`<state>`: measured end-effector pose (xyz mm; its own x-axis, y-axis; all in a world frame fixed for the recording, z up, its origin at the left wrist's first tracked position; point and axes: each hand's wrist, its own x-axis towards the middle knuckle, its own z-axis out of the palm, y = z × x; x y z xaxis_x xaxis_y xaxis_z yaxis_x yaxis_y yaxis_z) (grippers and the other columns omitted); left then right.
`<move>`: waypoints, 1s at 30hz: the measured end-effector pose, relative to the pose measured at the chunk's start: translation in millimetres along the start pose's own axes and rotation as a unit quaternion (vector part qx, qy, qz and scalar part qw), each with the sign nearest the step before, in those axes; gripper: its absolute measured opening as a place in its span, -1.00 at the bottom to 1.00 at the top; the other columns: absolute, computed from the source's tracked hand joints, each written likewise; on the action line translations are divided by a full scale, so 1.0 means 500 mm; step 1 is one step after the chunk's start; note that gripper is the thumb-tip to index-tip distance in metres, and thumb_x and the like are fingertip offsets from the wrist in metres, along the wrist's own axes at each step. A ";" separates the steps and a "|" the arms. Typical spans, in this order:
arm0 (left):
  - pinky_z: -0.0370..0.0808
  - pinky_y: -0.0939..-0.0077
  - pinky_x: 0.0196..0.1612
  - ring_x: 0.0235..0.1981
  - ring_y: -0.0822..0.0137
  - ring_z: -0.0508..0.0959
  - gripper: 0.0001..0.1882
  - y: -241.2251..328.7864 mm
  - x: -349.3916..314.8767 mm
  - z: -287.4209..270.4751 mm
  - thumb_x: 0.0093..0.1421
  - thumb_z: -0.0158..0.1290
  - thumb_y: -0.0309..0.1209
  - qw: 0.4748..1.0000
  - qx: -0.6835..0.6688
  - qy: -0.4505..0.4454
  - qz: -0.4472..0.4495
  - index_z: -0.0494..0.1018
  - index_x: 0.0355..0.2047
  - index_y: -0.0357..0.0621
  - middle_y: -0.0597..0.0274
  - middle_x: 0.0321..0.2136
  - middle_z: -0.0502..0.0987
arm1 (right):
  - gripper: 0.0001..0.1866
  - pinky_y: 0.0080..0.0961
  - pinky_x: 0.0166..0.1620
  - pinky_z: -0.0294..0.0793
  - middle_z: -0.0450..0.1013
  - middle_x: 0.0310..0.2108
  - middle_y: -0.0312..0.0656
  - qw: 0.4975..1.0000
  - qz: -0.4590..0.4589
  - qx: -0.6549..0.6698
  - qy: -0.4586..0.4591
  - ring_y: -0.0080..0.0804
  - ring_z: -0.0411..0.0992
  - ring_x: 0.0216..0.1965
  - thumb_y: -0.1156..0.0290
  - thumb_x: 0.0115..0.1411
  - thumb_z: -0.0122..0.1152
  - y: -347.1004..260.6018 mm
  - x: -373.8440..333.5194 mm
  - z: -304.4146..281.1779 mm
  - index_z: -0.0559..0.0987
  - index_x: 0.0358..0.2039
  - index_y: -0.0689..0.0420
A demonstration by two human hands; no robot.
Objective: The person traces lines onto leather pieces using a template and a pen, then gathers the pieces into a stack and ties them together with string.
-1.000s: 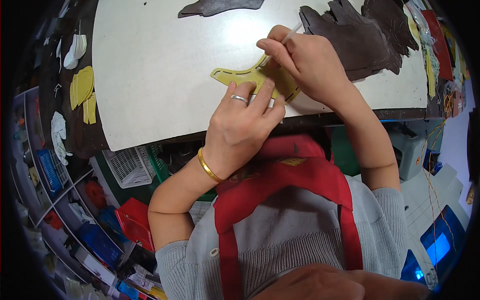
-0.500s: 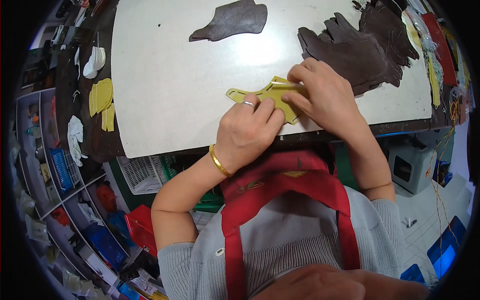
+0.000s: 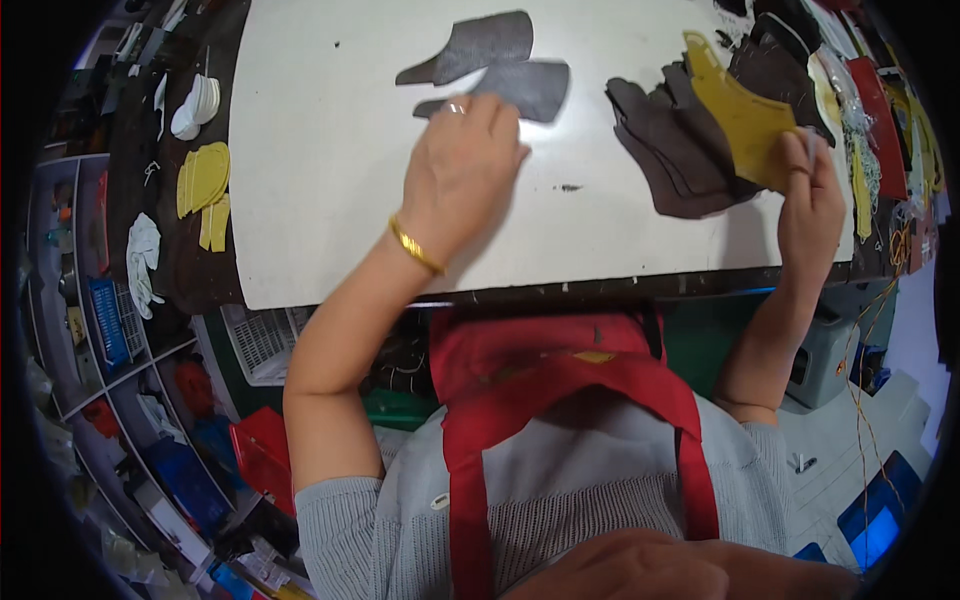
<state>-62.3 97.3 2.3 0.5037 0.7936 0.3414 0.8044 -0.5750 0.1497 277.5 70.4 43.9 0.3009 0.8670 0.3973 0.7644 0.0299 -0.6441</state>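
Observation:
My left hand [image 3: 465, 165] rests over the near edge of a dark brown leather piece [image 3: 538, 88], its bent fingers pressed on it. Just beyond it lies a second leather piece [image 3: 485, 48] of similar shape. At the right, my right hand [image 3: 812, 210] pinches the lower end of a yellow pattern template [image 3: 740, 115], held up over the stack of dark leather pieces [image 3: 665, 165]. A slim pale tool, perhaps a marking pen [image 3: 811, 143], shows between the fingers of that hand. The fingertips of my left hand are partly hidden.
All this is on a white work board [image 3: 320, 200]. More dark leather [image 3: 775, 65] with pale marks lies at the far right. Yellow pieces [image 3: 203, 180], white oval pieces [image 3: 195, 107] and a white glove [image 3: 144, 262] lie left of the board. Shelves [image 3: 90, 300] stand at lower left.
The yellow template went from the near middle of the board to the right in my right hand. My left hand moved away and left, and a second leather piece now lies beside the first.

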 end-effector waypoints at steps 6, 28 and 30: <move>0.54 0.20 0.02 -0.05 0.04 0.54 -0.51 0.128 -0.143 -0.032 -0.03 0.34 -0.41 0.996 -0.092 -0.004 -0.013 0.54 -0.06 -0.28 0.05 -0.10 0.54 | -0.81 -0.64 -0.20 0.50 0.58 -0.36 -0.32 0.944 0.017 0.189 -0.269 -0.67 0.48 -0.31 0.39 0.36 0.23 -0.126 -0.074 0.091 0.62 -0.12 0.22; 0.60 0.41 -0.13 -0.16 0.15 0.55 -0.68 0.098 -0.153 -0.007 0.04 0.17 -0.49 0.998 -0.026 0.063 0.003 0.56 -0.16 -0.34 0.10 -0.23 0.56 | -0.64 -0.29 -0.25 0.55 0.62 -0.41 -0.04 0.912 -0.056 0.084 -0.398 -0.08 0.62 -0.35 0.27 0.15 0.39 -0.140 -0.052 0.194 0.60 -0.08 0.13; 0.58 0.47 -0.24 -0.22 0.22 0.55 -0.70 0.093 -0.145 -0.020 0.03 0.15 -0.49 0.999 -0.011 0.034 0.004 0.57 -0.18 -0.24 0.20 -0.28 0.55 | -0.64 -0.29 -0.24 0.55 0.63 -0.41 -0.05 0.920 -0.068 0.074 -0.380 -0.08 0.62 -0.34 0.29 0.14 0.40 -0.134 -0.057 0.180 0.59 -0.08 0.14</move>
<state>-64.6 11.3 -6.1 0.4877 0.7735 0.4047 0.7925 -0.5867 0.1666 166.0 88.5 16.8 -0.3196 0.9460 -0.0541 0.6622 0.1821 -0.7269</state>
